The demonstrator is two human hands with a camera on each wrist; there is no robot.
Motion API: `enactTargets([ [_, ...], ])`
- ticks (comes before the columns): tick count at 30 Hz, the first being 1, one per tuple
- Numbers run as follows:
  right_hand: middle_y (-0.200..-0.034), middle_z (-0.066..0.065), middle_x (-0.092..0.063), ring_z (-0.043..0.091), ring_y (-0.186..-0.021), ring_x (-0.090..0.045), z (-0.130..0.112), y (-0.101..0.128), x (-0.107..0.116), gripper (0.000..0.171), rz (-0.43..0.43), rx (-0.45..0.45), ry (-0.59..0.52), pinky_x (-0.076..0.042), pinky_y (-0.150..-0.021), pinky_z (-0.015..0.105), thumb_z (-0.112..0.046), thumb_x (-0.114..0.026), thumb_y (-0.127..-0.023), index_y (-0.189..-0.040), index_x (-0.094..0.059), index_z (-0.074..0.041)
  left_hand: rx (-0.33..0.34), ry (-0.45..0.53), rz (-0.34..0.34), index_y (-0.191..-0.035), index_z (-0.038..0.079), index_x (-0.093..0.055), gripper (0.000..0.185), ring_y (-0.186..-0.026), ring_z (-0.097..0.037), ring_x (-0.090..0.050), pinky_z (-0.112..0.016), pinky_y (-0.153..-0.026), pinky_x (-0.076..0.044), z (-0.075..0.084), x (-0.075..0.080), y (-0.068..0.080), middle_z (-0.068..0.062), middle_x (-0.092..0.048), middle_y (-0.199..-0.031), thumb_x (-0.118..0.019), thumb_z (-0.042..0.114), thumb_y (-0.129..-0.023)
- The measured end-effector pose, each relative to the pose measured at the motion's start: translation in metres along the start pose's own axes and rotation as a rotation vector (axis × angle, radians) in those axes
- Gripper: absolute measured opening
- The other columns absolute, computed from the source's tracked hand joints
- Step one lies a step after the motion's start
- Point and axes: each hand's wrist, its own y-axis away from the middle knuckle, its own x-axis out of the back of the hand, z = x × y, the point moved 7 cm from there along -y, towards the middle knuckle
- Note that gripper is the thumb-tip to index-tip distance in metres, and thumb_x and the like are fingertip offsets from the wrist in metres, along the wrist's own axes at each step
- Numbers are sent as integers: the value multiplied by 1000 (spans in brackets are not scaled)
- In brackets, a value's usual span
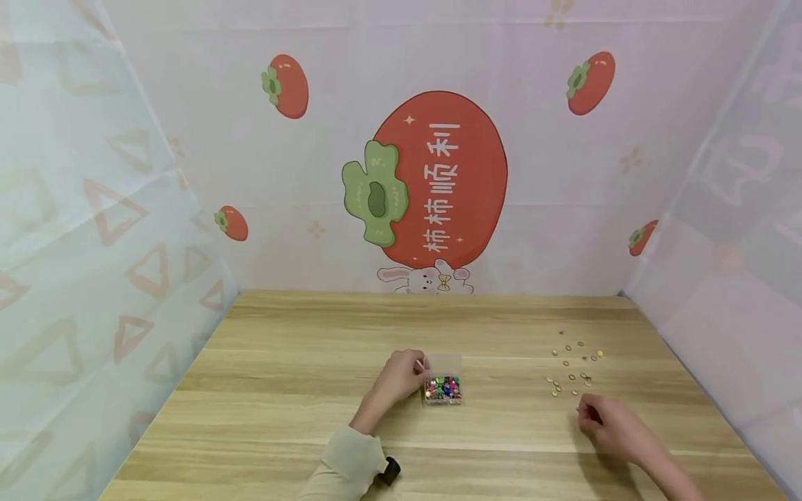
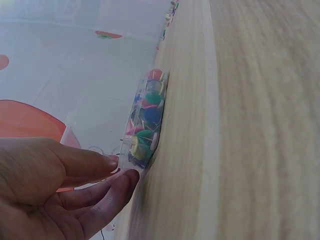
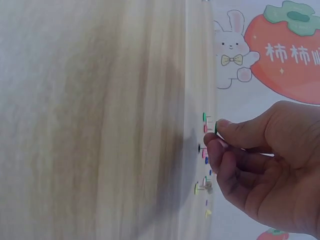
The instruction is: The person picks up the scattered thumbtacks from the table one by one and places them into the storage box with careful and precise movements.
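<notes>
A small clear plastic box (image 1: 443,402) full of colourful thumbtacks (image 1: 443,387) stands at the middle of the table, its lid (image 1: 443,363) raised at the back. My left hand (image 1: 404,372) grips the box's left side; in the left wrist view, thumb and fingers of that hand (image 2: 75,185) close on the clear corner. Off to the right, my right hand (image 1: 610,426) is just above the table. Thumb and index finger of this hand (image 3: 265,165) pinch a green thumbtack (image 3: 216,128), seen edge-on in the right wrist view.
Several loose thumbtacks (image 1: 572,377) lie scattered on the wooden table (image 1: 301,417) beyond my right hand, a yellow one (image 1: 601,353) among them. Printed cloth walls (image 1: 539,229) close off the back and both sides. A black band (image 1: 390,471) is on my left wrist.
</notes>
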Motion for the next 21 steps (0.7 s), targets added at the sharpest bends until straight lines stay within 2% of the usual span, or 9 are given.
enactTargets([
  [10,-66,-10,-49,-2,-60,-39,-17,-9,1,23,24,49,-38,-37,-54,20,1,-72,-80,-76,-59,-16,6,-14,3,-90,5,-68,6,-77,-16,-65,-30,-67,-54,0,1,0,-9,-72,-86,-73,9,-89],
  [21,-67,-10,-54,-4,-61,-43,-35,-23,-2,21,48,46,-60,-41,-56,19,0,-74,-80,-76,-62,-17,3,-3,-2,-90,4,-69,6,-79,-19,-68,-31,-67,-55,-1,0,0,-11,-73,-87,-73,7,-89],
])
